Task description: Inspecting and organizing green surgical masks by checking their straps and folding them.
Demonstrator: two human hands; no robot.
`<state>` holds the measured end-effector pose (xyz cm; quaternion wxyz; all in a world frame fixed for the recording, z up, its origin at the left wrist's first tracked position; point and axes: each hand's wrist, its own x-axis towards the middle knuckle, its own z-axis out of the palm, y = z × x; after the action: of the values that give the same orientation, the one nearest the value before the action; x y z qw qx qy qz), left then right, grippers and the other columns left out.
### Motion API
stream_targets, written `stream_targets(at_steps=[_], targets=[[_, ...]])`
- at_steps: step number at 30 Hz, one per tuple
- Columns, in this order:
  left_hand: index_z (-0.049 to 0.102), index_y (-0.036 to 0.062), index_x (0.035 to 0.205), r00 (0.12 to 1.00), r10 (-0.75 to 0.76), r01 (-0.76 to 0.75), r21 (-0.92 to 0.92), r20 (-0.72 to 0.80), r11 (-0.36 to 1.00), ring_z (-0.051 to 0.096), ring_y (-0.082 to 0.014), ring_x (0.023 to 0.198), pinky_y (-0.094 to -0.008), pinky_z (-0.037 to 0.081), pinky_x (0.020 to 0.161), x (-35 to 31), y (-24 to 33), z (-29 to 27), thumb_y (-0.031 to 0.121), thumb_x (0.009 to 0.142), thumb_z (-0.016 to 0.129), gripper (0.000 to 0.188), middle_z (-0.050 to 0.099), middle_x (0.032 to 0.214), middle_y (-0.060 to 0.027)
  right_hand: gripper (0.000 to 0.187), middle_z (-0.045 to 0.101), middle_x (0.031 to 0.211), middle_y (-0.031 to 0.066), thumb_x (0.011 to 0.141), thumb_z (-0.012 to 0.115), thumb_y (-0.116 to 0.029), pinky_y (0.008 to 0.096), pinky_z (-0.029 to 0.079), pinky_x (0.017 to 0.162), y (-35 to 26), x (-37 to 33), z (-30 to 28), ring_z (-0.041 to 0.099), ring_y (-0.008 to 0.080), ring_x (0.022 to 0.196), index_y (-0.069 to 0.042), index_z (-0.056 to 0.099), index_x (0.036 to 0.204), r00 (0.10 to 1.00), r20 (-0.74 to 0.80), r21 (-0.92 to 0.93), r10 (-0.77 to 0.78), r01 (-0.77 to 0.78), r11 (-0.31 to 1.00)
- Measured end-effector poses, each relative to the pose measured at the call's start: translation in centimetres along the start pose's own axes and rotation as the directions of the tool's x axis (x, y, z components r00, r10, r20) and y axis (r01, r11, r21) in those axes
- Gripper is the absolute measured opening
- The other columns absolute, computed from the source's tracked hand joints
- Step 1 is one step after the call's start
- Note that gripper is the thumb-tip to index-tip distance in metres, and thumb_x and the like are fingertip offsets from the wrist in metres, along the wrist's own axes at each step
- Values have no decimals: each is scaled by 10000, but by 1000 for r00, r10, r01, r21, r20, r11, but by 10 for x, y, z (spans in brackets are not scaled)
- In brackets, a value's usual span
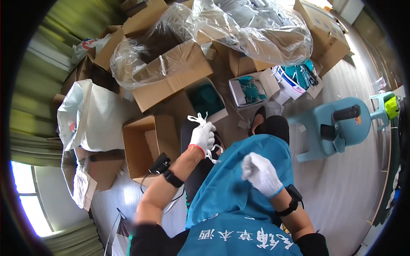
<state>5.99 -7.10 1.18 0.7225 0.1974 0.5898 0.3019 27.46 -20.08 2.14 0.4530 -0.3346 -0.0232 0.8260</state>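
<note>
Near the middle of the frame the left hand (202,135), in a white glove, is closed around a bunch of white ties (200,120) whose loose ends stick up above the fingers and trail below the wrist; just right of centre and lower, the right hand (260,173), also white-gloved, lies curled on a teal gown (239,179) spread over the person's lap, its fingers bent inward, though whether they pinch the fabric cannot be told. Each forearm carries a black wrist device (173,178). Left of the left hand stands an open cardboard box (147,147); above it a smaller box with teal fabric inside (207,100); across the top of the frame lies a large clear plastic bag (239,30) over more cartons; at the right sits a light-blue plastic stool (337,126); at the left a white sack (92,115).
</note>
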Motion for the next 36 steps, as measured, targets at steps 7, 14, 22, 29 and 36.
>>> stream_targets(at_steps=[7,14,22,29,36], targets=[[537,9,1008,917,354,-261,-394,184,881,611,-302,794,-438,526,785,24,216,-11,520,920,523,519,587,830,-156,272,541,757,89,997,507,-264,370,463,597,-2,-24,-68,536,211,631,-27,576,882,986,-156,254,-65,104,962],[273,-23,1436,871,317,-465,-422,-376,778,289,-375,1406,-553,292,1130,129,232,-144,440,931,538,735,324,1487,-187,274,575,788,125,999,498,-254,385,495,589,7,-7,-59,557,248,641,-8,591,921,988,-152,312,16,33,950],[607,-4,1003,875,314,-455,-409,-367,791,671,-268,844,-430,569,782,171,185,-184,142,939,549,170,685,939,-139,246,570,803,111,982,529,-240,360,496,602,-7,-3,-53,570,230,667,-11,597,923,991,-105,290,84,-51,956],[676,48,1040,726,566,-496,867,391,37,669,-296,915,-378,521,791,97,76,-72,295,860,616,312,699,987,-155,234,522,610,24,940,579,-182,258,437,432,-86,39,-21,508,112,470,12,634,1059,980,-192,-232,-59,13,973],[685,76,915,657,578,-520,846,484,-118,608,-327,1042,-442,444,928,93,30,-55,215,741,671,223,673,992,-122,185,632,712,31,894,662,-209,246,446,468,-196,190,-67,554,111,514,-37,669,961,913,-289,-603,-288,60,795]])
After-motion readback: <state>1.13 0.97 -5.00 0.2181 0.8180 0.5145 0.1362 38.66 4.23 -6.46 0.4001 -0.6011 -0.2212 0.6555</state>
